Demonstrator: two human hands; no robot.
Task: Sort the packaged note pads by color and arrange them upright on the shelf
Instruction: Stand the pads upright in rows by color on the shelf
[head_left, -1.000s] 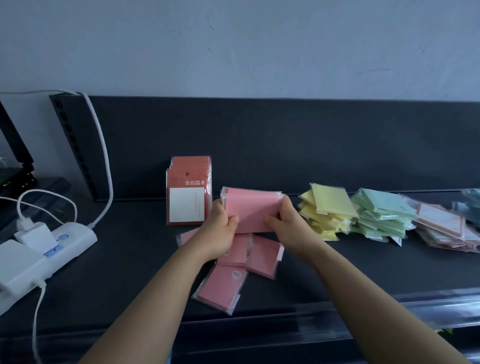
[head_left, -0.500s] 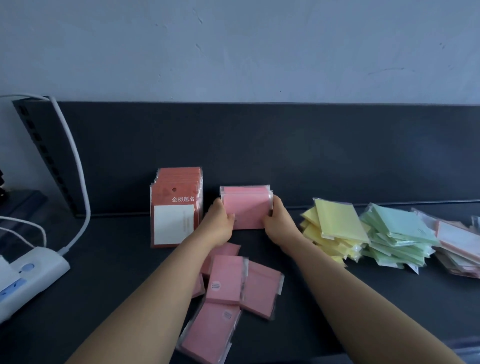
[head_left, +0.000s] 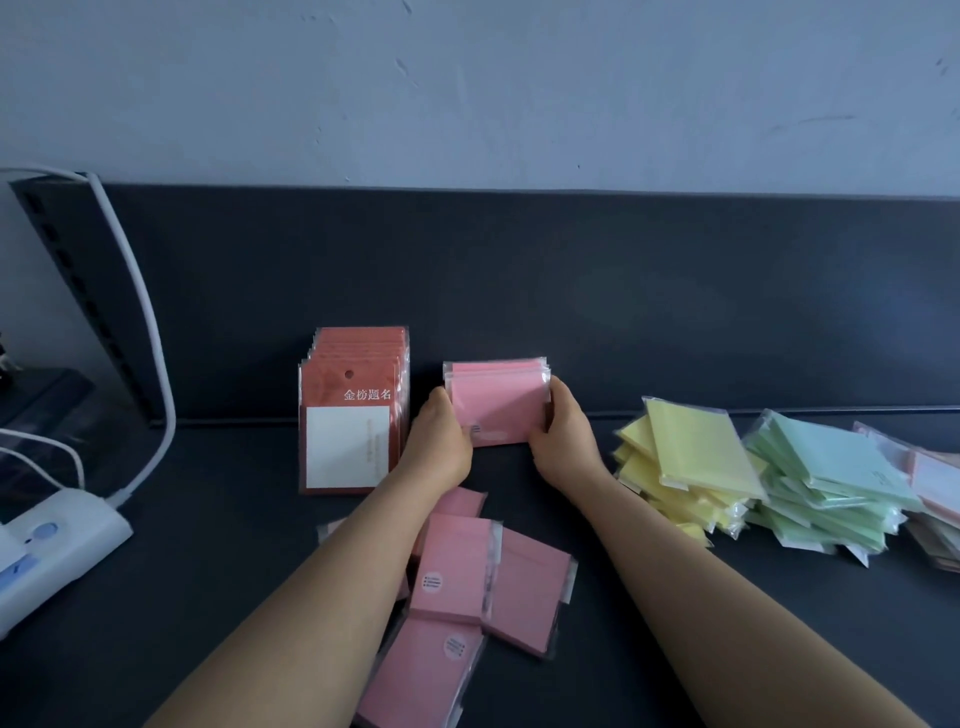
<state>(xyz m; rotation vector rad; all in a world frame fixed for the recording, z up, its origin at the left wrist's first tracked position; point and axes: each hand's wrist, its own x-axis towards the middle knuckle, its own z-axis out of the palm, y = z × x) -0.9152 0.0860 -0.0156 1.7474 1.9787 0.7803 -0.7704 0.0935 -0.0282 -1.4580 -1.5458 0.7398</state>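
You hold one upright pink stack (head_left: 496, 402) between your hands. Its edges suggest four or five packs, but the exact count is unclear. It stands on the shelf (head_left: 208, 571) near the back panel (head_left: 571, 291). Just to its left stands a row of red packs (head_left: 353, 415), about seven. At least four loose pink packs (head_left: 457, 566) lie flat near you, partly under your left forearm. To the right are three flat piles: a yellow pile (head_left: 685, 457), a green pile (head_left: 831, 478) and a pale pile (head_left: 935, 483) cut off by the frame. A narrow gap separates the pink stack from the red packs, and bare shelf lies before the yellow pile. Your left hand (head_left: 441, 447) grips the stack's left edge and your right hand (head_left: 561, 436) its right edge — fingers curled round the sides, forearms reaching forward.
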